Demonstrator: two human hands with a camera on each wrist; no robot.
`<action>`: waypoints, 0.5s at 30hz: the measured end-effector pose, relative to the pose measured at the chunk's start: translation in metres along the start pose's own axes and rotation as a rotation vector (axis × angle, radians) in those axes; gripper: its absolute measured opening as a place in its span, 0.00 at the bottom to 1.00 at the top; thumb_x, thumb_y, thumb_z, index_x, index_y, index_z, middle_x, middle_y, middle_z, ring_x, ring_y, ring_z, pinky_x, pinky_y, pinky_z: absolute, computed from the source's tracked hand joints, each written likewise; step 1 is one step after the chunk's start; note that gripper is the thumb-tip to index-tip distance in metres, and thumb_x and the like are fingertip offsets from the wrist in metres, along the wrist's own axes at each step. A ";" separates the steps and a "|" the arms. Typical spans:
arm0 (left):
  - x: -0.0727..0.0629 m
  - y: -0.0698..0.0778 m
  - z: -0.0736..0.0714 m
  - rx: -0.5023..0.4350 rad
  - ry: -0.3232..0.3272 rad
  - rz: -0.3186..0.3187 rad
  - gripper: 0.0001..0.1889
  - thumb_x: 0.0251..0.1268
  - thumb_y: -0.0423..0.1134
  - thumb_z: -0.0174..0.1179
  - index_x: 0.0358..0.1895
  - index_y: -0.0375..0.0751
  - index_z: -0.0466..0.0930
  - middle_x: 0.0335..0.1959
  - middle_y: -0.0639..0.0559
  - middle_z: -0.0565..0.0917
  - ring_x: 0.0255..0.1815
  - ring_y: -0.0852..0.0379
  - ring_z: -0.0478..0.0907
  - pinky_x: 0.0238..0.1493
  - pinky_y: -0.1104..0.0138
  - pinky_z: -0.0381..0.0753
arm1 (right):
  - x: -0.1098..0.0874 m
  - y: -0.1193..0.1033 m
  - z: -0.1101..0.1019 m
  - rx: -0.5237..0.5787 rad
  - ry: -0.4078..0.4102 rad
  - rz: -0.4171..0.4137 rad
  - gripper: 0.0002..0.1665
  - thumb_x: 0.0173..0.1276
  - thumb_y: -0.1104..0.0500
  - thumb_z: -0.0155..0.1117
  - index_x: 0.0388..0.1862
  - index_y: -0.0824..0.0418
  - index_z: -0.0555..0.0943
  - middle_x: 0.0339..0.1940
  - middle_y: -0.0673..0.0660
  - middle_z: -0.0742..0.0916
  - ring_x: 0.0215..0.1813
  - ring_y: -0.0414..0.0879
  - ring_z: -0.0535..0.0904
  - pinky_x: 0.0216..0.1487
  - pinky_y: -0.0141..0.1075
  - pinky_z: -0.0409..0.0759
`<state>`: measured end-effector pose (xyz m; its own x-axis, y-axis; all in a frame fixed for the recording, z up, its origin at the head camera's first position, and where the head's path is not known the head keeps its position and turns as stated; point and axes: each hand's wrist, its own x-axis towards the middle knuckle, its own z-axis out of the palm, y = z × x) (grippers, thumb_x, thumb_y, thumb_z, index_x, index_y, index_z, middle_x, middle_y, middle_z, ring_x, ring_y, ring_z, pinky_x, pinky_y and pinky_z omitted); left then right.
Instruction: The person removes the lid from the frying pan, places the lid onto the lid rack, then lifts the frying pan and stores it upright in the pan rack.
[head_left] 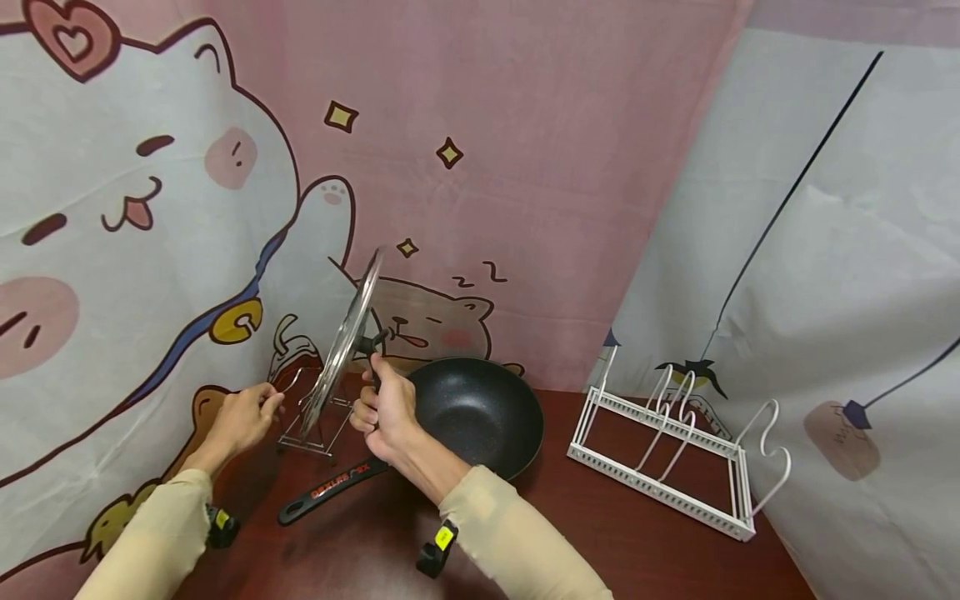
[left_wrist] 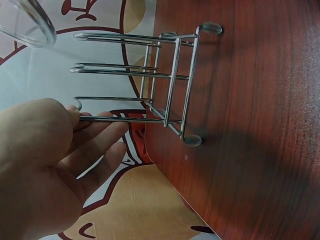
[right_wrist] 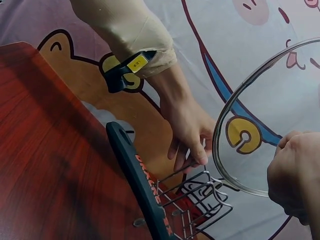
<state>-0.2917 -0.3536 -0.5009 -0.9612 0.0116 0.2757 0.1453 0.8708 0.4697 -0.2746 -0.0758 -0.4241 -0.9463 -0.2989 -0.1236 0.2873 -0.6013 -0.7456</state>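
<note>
My right hand (head_left: 392, 410) grips the black knob (head_left: 369, 342) of a glass pan lid (head_left: 347, 337) with a metal rim. The lid stands steeply tilted, and its lower edge overlaps a small silver wire rack (head_left: 307, 447) in the head view. In the right wrist view the lid's rim (right_wrist: 216, 145) shows close by the rack's top loops. My left hand (head_left: 243, 418) pinches the end loop of the rack between thumb and fingers. Upright wire loops (left_wrist: 125, 70) rise from its base, which has clear round feet. A black frying pan (head_left: 480, 408) sits right of the rack, behind my right forearm.
The pan's handle (head_left: 333, 490) points left toward me. At the right stands a white rack (head_left: 660, 492) with curved dividers. All of it is on a dark red wooden table (head_left: 360, 550), with a printed cartoon cloth (head_left: 540, 192) hanging behind and at the sides.
</note>
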 end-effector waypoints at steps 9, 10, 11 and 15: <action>-0.001 0.000 -0.003 0.005 -0.024 -0.010 0.15 0.93 0.39 0.54 0.44 0.35 0.85 0.32 0.43 0.91 0.28 0.52 0.82 0.33 0.55 0.77 | 0.005 0.007 0.001 -0.021 0.009 0.000 0.18 0.85 0.44 0.62 0.33 0.50 0.75 0.14 0.41 0.61 0.15 0.35 0.53 0.18 0.29 0.53; -0.001 0.000 -0.003 0.005 -0.029 -0.015 0.15 0.93 0.39 0.54 0.44 0.35 0.85 0.31 0.43 0.91 0.28 0.51 0.82 0.33 0.55 0.77 | 0.005 0.008 0.001 -0.022 0.013 0.004 0.18 0.84 0.44 0.63 0.32 0.50 0.75 0.14 0.41 0.61 0.15 0.35 0.53 0.18 0.29 0.53; -0.001 0.000 -0.003 0.003 -0.031 -0.017 0.15 0.93 0.39 0.54 0.44 0.34 0.85 0.32 0.43 0.91 0.29 0.51 0.83 0.33 0.54 0.77 | 0.005 0.008 0.001 -0.022 0.016 0.008 0.18 0.84 0.45 0.63 0.32 0.49 0.75 0.14 0.41 0.61 0.15 0.35 0.53 0.18 0.29 0.53; 0.000 0.000 -0.003 0.009 -0.030 -0.015 0.15 0.93 0.39 0.55 0.43 0.34 0.85 0.32 0.43 0.92 0.29 0.51 0.84 0.33 0.54 0.78 | 0.008 0.011 0.001 -0.019 0.026 0.010 0.19 0.85 0.45 0.62 0.32 0.50 0.75 0.14 0.41 0.61 0.15 0.35 0.53 0.18 0.29 0.53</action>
<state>-0.2907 -0.3550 -0.4981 -0.9698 0.0134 0.2437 0.1292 0.8752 0.4662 -0.2786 -0.0852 -0.4324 -0.9471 -0.2851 -0.1475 0.2937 -0.5845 -0.7564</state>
